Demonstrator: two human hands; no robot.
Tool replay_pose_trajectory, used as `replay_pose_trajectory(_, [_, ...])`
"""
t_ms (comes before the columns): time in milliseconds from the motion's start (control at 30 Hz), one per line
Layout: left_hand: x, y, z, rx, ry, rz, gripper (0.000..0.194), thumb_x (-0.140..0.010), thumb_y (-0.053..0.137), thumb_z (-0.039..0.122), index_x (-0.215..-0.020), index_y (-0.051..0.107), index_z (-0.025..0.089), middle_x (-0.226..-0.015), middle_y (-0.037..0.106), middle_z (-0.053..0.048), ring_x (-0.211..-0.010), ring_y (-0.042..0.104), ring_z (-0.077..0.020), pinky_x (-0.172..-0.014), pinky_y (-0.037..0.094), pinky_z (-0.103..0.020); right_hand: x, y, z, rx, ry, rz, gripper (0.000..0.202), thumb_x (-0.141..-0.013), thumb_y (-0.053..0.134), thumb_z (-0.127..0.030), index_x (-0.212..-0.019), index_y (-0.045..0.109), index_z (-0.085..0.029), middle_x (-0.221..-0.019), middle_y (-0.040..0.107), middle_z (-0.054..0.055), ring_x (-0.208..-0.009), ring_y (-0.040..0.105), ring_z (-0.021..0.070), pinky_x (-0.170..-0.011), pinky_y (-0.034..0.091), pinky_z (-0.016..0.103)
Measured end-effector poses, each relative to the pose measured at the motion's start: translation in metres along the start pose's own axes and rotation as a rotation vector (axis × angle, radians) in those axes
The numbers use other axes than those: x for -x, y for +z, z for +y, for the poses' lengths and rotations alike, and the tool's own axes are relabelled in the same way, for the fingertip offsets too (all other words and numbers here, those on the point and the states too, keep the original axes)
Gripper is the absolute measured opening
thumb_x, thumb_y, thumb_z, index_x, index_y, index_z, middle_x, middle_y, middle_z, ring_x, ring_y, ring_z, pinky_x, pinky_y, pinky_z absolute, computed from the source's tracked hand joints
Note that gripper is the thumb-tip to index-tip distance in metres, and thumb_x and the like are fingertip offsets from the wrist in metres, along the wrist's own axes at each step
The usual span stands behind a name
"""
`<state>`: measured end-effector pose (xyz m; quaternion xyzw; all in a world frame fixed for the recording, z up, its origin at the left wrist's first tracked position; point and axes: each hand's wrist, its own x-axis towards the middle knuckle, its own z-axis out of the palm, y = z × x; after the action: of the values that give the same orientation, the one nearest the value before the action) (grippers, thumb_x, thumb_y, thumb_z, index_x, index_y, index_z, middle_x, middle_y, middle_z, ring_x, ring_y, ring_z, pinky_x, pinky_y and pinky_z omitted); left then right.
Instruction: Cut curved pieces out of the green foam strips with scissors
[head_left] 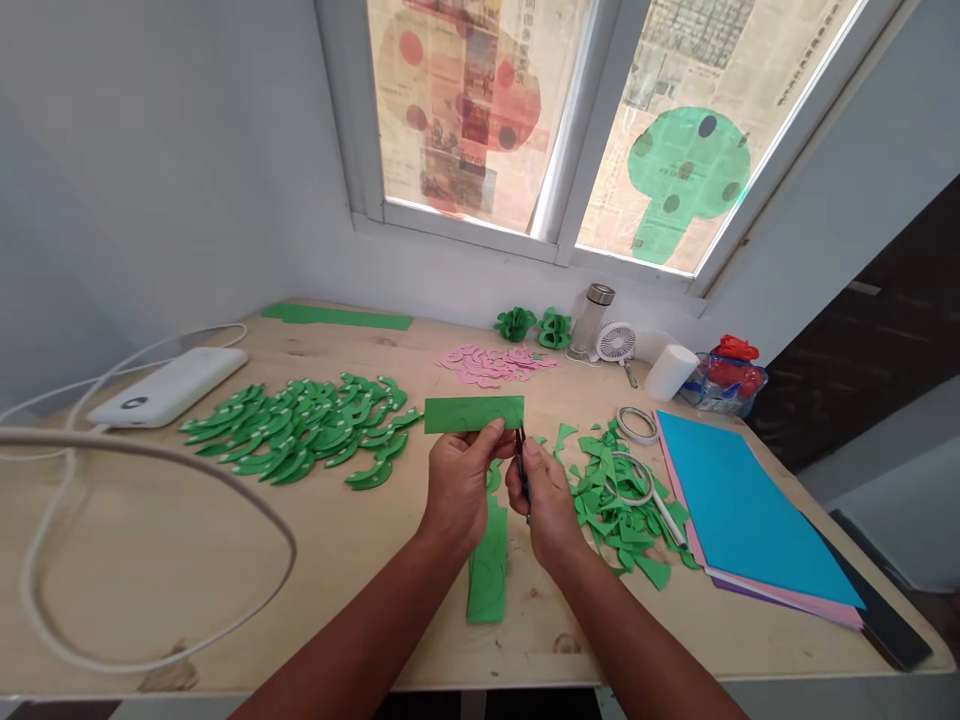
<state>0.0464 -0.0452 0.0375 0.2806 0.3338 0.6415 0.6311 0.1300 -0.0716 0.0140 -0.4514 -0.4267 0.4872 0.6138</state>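
Observation:
A green paper strip [461, 412] is pinched in my left hand [461, 480], its long side level. Faint curved lines show on it. My right hand [546, 490] is closed around dark scissors [521, 460], whose blades meet the strip near its right end. Beneath my hands another green strip [487, 575] lies on the table, with a drawn curve on it. Green paper scraps [626, 525] are heaped to the right of my right hand. Off to the left lies a pile of cut green crescent pieces [300, 430] with small white patches.
Pink cut pieces [495, 365], two green paper flowers [516, 323], a bottle [590, 320] and a small fan [616, 342] stand behind. Tape [637, 425] and coloured sheets [754, 510] lie right. A white power bank [172, 388] and looping cable [247, 475] are left.

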Motion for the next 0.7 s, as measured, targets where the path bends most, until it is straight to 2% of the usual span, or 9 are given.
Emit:
replay_pose_trajectory(267, [-0.013,-0.006,-0.01,-0.036,0.022,0.053,0.02,-0.057,0.079,0.024,-0.071,0.068,0.014,-0.064,0.069,-0.001,-0.063,0.068,-0.0197,-0.067,0.055,-0.033,-0.012,-0.002,0.024,-0.029,0.004,-0.013,0.052,-0.081,0.052,-0.068,-0.06,0.047,-0.02,-0.047,0.04,-0.006,-0.04,0.028,0.0075,-0.038,0.019,0.023])
replay_pose_trajectory(533, [-0.014,-0.008,-0.014,-0.044,-0.052,0.037,0.014,-0.056,0.078,0.02,-0.065,0.068,0.015,-0.061,0.068,0.0,-0.06,0.067,-0.0176,-0.065,0.053,-0.03,-0.01,-0.002,0.029,-0.046,0.031,0.033,0.052,-0.082,0.053,-0.066,-0.058,0.046,-0.02,-0.048,0.041,-0.005,-0.041,0.028,0.0074,-0.039,0.019,0.024])
replay_pose_trajectory(700, [-0.011,-0.009,-0.012,-0.063,-0.04,0.027,0.011,-0.058,0.076,0.019,-0.063,0.067,0.016,-0.063,0.068,0.0,-0.063,0.067,-0.0188,-0.067,0.054,-0.031,-0.009,-0.001,0.032,-0.026,0.027,0.045,0.053,-0.081,0.052,-0.068,-0.059,0.046,-0.021,-0.048,0.04,-0.005,-0.041,0.028,0.0081,-0.039,0.019,0.024])
